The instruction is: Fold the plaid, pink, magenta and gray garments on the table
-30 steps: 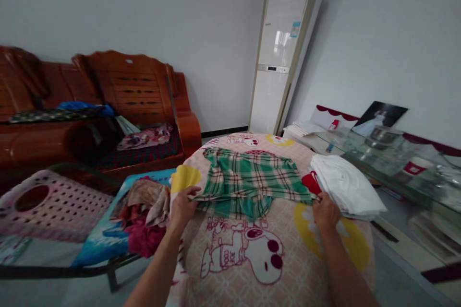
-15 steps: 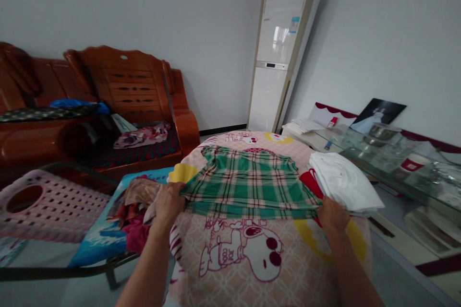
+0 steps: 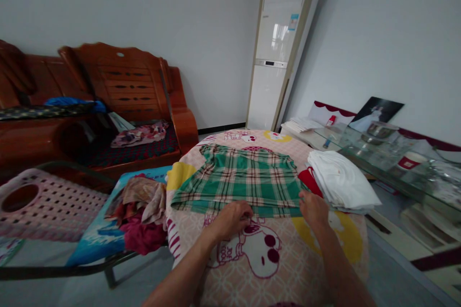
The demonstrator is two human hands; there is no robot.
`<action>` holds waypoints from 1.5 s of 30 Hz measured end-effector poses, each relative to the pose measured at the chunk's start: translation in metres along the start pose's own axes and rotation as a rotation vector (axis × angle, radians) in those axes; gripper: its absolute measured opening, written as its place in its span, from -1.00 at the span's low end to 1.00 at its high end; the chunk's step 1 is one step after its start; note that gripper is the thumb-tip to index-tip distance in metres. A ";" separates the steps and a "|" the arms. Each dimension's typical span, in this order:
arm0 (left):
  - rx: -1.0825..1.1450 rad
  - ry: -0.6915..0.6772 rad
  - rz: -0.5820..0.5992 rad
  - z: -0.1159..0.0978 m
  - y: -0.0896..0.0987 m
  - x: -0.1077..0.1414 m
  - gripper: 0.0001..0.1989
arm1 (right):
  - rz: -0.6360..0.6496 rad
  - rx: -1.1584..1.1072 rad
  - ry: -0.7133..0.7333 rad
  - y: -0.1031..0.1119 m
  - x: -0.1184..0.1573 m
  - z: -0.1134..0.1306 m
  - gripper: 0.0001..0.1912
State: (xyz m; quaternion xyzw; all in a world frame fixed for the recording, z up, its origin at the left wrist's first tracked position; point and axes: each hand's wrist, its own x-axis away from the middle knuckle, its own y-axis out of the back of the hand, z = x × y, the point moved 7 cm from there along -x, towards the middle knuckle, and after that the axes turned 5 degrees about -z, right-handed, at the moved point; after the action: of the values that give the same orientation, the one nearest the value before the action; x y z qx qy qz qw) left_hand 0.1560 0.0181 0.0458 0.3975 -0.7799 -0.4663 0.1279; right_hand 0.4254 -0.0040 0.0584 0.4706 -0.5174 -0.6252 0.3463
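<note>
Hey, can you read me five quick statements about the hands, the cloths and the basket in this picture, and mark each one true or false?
1. The green plaid cloth lies spread on the patterned cover. True.
2. The right hand is at the right side of the green plaid cloth. True.
3. The left hand is at the far left corner of the green plaid cloth. False: the left hand is at the near edge, around its middle.
4. The folded white cloth lies to the right of the green plaid cloth. True.
5. The pink basket stands to the right of the folded white cloth. False: the pink basket is at the left of the picture.
</note>
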 end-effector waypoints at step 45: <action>0.070 -0.046 -0.041 -0.002 -0.010 -0.004 -0.90 | -0.130 -0.796 0.354 -0.023 0.029 0.078 -0.77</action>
State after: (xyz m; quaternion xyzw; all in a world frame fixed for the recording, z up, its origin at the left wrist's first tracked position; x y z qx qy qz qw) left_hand 0.1647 0.0172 0.0392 0.4067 -0.7900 -0.4505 0.0865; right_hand 0.3434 -0.0009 0.0313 0.4319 -0.1380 -0.7061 0.5439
